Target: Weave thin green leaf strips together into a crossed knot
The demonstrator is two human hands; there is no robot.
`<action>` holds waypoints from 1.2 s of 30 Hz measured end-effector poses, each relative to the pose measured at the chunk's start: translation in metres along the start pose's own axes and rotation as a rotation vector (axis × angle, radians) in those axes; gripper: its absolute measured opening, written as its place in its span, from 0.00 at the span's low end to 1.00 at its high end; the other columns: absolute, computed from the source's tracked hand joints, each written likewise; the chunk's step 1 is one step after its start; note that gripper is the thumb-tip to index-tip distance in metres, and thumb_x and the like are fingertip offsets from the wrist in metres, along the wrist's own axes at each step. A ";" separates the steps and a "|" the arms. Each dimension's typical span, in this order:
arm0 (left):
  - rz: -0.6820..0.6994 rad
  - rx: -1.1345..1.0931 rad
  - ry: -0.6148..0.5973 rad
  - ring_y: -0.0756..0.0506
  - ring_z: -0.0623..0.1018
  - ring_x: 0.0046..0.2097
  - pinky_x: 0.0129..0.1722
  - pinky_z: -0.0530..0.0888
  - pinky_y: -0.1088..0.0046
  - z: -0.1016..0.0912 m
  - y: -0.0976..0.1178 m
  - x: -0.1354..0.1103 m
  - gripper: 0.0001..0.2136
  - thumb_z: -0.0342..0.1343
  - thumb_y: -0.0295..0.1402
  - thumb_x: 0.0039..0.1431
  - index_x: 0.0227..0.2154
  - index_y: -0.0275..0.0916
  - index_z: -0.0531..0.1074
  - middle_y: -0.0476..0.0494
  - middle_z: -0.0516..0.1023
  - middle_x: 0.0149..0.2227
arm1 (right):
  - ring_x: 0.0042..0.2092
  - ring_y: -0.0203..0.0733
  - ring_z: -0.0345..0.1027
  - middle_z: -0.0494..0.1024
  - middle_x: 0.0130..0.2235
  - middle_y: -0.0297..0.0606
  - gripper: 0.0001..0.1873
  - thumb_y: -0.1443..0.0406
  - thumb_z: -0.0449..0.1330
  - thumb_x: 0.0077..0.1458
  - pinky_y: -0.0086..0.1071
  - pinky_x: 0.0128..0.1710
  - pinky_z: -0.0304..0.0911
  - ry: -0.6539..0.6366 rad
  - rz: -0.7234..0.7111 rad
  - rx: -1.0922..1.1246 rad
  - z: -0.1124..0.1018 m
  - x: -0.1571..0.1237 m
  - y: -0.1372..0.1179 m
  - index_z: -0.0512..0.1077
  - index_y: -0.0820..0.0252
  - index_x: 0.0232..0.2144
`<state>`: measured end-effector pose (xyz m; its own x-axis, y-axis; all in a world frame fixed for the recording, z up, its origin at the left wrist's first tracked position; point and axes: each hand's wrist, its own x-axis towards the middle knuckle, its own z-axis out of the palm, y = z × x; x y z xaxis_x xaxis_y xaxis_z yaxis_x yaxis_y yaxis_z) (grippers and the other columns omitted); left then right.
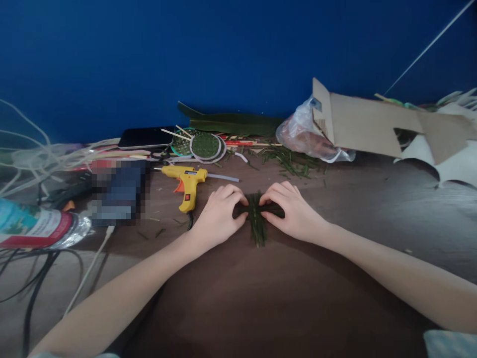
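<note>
A small weave of dark green leaf strips [257, 221] lies on the brown table between my hands, with strips running toward me and others out to both sides. My left hand [225, 209] pinches its left side between thumb and fingers. On the opposite side my right hand [288, 209] grips the strips in the same way, its fingertips close to the middle of the weave. Left of my left hand rests a yellow hot glue gun [188, 184] with a pale glue stick poking out of its back.
Round green woven pieces [205, 145] and leaf scraps [288, 161] lie at the back. Behind them is a long green leaf [234, 123]. A cardboard box [368, 119] and plastic bag [305, 132] stand back right. At left are a bottle [37, 223], a phone [121, 191] and cables.
</note>
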<state>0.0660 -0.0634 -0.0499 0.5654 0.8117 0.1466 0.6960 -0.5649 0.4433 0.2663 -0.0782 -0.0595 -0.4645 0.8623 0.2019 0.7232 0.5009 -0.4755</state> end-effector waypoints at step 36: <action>0.003 -0.057 -0.001 0.43 0.69 0.43 0.43 0.66 0.63 0.004 0.003 -0.002 0.07 0.59 0.28 0.51 0.31 0.39 0.66 0.46 0.73 0.38 | 0.41 0.44 0.59 0.70 0.37 0.38 0.03 0.66 0.56 0.52 0.39 0.40 0.54 0.024 0.001 0.007 0.002 0.000 0.000 0.67 0.58 0.33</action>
<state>0.0693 -0.0671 -0.0524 0.5677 0.8100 0.1468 0.6682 -0.5576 0.4926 0.2656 -0.0781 -0.0613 -0.4515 0.8643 0.2215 0.7201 0.4996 -0.4815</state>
